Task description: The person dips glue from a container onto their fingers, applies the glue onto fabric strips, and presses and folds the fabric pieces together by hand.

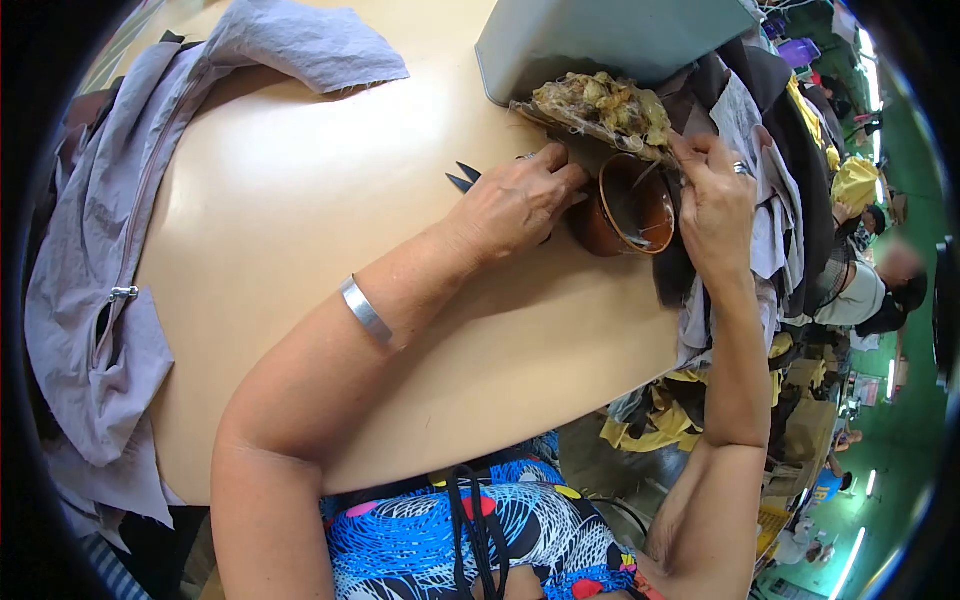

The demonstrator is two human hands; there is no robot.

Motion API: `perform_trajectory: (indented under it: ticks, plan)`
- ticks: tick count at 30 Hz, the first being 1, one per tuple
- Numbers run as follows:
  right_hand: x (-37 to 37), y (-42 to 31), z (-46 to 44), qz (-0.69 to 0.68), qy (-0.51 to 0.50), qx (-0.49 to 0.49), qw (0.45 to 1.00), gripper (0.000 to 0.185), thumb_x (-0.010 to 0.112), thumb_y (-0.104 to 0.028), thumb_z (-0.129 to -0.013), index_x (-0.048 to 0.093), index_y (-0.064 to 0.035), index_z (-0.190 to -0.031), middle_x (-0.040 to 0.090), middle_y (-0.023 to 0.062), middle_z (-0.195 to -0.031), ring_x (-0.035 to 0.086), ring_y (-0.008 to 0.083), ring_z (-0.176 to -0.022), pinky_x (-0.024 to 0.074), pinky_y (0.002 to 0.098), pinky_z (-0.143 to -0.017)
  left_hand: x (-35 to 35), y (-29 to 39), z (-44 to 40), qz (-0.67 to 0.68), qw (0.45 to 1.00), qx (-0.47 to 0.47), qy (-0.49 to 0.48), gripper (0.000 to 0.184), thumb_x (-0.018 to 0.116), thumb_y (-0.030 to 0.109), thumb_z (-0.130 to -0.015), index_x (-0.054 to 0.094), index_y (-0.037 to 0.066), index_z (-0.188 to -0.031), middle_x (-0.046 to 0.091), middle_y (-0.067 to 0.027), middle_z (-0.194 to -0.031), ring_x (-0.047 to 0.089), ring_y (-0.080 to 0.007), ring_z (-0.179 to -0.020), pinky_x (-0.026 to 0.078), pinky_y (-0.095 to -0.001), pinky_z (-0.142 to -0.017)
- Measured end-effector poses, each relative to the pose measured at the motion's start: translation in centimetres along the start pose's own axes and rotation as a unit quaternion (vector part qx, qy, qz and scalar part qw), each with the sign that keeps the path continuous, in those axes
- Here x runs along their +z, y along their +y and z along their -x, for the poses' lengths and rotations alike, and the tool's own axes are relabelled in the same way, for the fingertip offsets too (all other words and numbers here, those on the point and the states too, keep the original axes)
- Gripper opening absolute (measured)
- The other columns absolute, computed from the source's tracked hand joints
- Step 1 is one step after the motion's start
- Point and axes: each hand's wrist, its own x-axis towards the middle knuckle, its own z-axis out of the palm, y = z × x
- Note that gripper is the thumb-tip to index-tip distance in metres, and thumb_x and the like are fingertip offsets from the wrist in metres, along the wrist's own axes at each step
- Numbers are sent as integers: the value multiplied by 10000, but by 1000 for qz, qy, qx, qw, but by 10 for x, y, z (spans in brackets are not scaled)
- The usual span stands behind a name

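Note:
A brown cup [608,228] is tilted with its mouth towards me, and a thin stick-like piece crosses its rim. Above it is a flat, ragged brown piece [585,147] carrying a crusty yellowish clump [610,108] with stringy threads. My right hand [718,200] is closed, pinching the right edge of that piece. My left hand [525,200] has curled fingers at its lower left side, close to the cup; what they grip is hidden. Dark scissors blades [463,178] stick out behind my left hand; the rest is covered.
A grey metal box [610,45] stands at the table's [290,190] far edge. Mauve fabric with a zipper [125,270] lies left. Dark and grey cloth pieces [765,190] pile up at right. Yellow cloth [650,425] lies below the edge; people [850,285] sit farther right.

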Motion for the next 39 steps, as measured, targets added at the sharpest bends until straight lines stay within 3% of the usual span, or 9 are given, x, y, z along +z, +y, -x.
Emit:
perform_trajectory:
  ticks: [4,7,10,16,24,27,32,36,39]
  plan:
    - [0,7,-1,-108,33,16,993,401,550,22,-698,657,-139,-1050,561,31,-1004,556,196,-884,360,361,-798,-1,2,0,11,1000,-12,-4,190,530,144,-865,558,42,-1023,555,-163,-904,579,-344,-816,484,-412,-705]
    - [-8,-1,7,-38,75,3,996,400,566,16,-698,658,-154,-1048,553,15,-992,546,161,-856,330,347,-823,0,0,-2,15,1000,-1,5,186,530,149,-869,560,46,-1021,556,-165,-897,580,-350,-812,484,-414,-701]
    - [1,-3,10,47,100,-129,985,388,583,0,-700,658,-165,-1043,546,-5,-987,528,143,-848,295,331,-835,-1,1,0,14,1000,-1,8,184,529,148,-871,562,45,-1020,558,-166,-901,581,-351,-814,483,-417,-702]
    - [-6,10,21,49,70,-133,987,377,597,-22,-694,650,-155,-1043,544,-9,-980,509,166,-883,285,334,-836,-1,1,0,16,1000,-12,5,187,527,149,-872,561,43,-1022,559,-167,-908,580,-352,-824,481,-421,-705]
    - [-24,-11,43,-121,-47,-88,988,305,575,27,-652,673,-102,-911,545,33,-889,517,205,-846,325,336,-822,-1,2,-1,7,1000,-9,11,189,527,149,-873,564,42,-1025,557,-173,-903,576,-357,-813,477,-425,-708]
    - [-30,-7,45,-253,11,33,967,325,567,38,-661,674,-91,-940,548,48,-888,521,229,-850,343,332,-800,0,5,-1,11,1000,-22,11,184,535,139,-865,562,40,-1017,554,-176,-899,574,-361,-809,477,-425,-704]
    - [-23,-11,30,-149,1,-10,989,433,553,28,-694,614,-113,-1099,547,49,-962,504,240,-875,349,352,-758,9,8,2,4,999,-21,35,158,559,109,-843,554,17,-971,551,-176,-892,572,-365,-804,479,-419,-694]
    - [-28,-8,41,-75,-97,-54,991,301,528,41,-686,659,-83,-927,541,43,-925,507,238,-890,364,357,-762,9,9,2,-10,999,-35,35,147,560,100,-840,550,10,-955,549,-172,-903,569,-364,-807,478,-419,-689]
    - [-32,6,42,-201,-89,-5,976,278,517,46,-668,659,-52,-886,547,62,-911,528,246,-858,395,336,-737,7,10,2,2,999,-34,34,148,552,103,-846,548,11,-961,545,-171,-908,566,-364,-809,476,-424,-689]
